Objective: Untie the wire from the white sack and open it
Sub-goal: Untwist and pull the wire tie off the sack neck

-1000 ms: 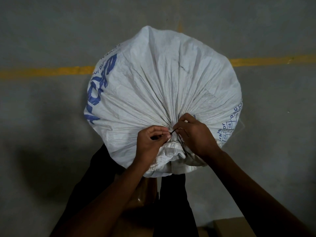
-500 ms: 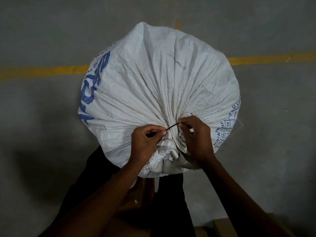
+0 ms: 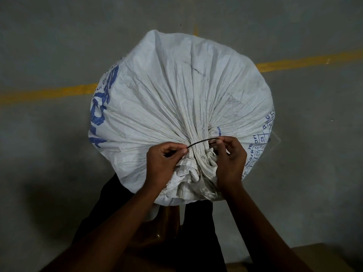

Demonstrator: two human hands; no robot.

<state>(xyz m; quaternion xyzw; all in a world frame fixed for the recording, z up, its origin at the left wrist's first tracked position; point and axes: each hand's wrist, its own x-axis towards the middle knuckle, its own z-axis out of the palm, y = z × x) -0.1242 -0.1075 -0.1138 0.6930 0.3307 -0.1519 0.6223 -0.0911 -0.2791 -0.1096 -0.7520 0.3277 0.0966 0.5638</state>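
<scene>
full, round white woven plastic sack with blue print (image 3: 176, 107) standing on the grey concrete floor (image 3: 49, 46), right in front of the body, gathered neck turned toward the camera. thin dark wire (image 3: 202, 142) lying across the bunched neck (image 3: 198, 154), one end pinched between thumb and forefinger of the left hand (image 3: 163, 161), the other end nipped in the fingertips of the right hand (image 3: 229, 158). both hands closed on the wire, remaining fingers curled in against the frilled mouth of the sack.

for the step in hand, probably best to:
- keep both ends held firmly and draw them apart, away from the neck, so the loop slackens rather than bites deeper
- follow the wire's own bend when unwinding, no sharp kinks that could snag the weave
- watch the stiff, springy ends, likely to catch on cloth or prick skin
- once the wire is free, spread the gathered folds outward to open the mouth

hard to make out:
- whether any twist remains behind the neck, or how many turns pass underneath; only the top span shows
- the sack's contents and base, hidden by its own bulk
- blue lettering, curved away and partly cut by the folds
- dim lower area with dark clothing and a brownish edge at the bottom, too dark to identify
- yellow painted line (image 3: 59, 91) on the floor, passing behind the sack
</scene>
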